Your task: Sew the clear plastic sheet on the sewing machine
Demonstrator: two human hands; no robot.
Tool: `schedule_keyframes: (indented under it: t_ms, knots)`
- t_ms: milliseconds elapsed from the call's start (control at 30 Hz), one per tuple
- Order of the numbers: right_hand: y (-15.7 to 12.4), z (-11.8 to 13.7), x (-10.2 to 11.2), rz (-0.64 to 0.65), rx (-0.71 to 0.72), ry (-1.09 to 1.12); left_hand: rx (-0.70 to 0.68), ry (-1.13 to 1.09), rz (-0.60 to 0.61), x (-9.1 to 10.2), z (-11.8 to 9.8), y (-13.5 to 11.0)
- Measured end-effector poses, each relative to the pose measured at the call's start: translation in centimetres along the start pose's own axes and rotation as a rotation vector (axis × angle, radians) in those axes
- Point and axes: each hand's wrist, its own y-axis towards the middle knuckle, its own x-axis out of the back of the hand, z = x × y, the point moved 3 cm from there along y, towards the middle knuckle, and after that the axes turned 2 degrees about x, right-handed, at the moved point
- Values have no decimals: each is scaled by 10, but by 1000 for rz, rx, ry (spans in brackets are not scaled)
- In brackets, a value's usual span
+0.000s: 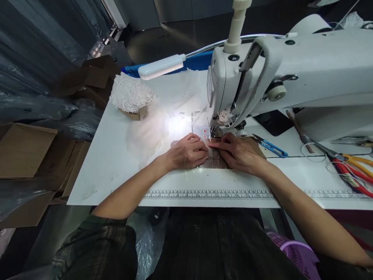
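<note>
A white sewing machine head [218, 85] stands over the table, its needle and presser foot [214, 132] low above the bed. Just in front of the foot, my left hand [189, 151] presses sheer pale fabric [148, 132] down with curled fingers. My right hand [240, 153] sits close beside it, index finger stretched towards the left fingertips and the others bent at the fabric's edge. Under both hands lies a brown patch [221, 161] of the bed. The fabric spreads left in a loose heap, washed out by the lamp. Its edge between my fingers is hard to make out.
White lace [132, 93] is piled on a small box at the back left. A lamp [161, 67] hangs over the table. Blue thread snips [271, 147] lie right of my hand, with orange-handled scissors [358, 165] farther right. A ruler strip [210, 194] runs along the front edge.
</note>
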Motion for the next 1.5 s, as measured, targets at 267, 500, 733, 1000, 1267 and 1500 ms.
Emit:
schedule_keyframes:
  t_ms: [267, 500, 733, 1000, 1267, 1500]
  knots:
    - [-5, 6, 7, 65, 132, 61, -2, -37, -7, 1, 0, 1]
    - [-4, 11, 6, 55, 147, -46, 98, -218, -57, 15, 4, 3]
    - [-5, 13, 7, 31, 133, -95, 310, 26, -184, 13, 8, 4]
    - [-4, 14, 8, -4, 165, -148, 244, 134, -2, 0, 2, 1]
    - [-6, 13, 6, -10, 186, -144, 250, 189, 93, 3, -3, 3]
    - [-9, 10, -1, 1, 200, -187, 335, 289, 101, 1, -15, 3]
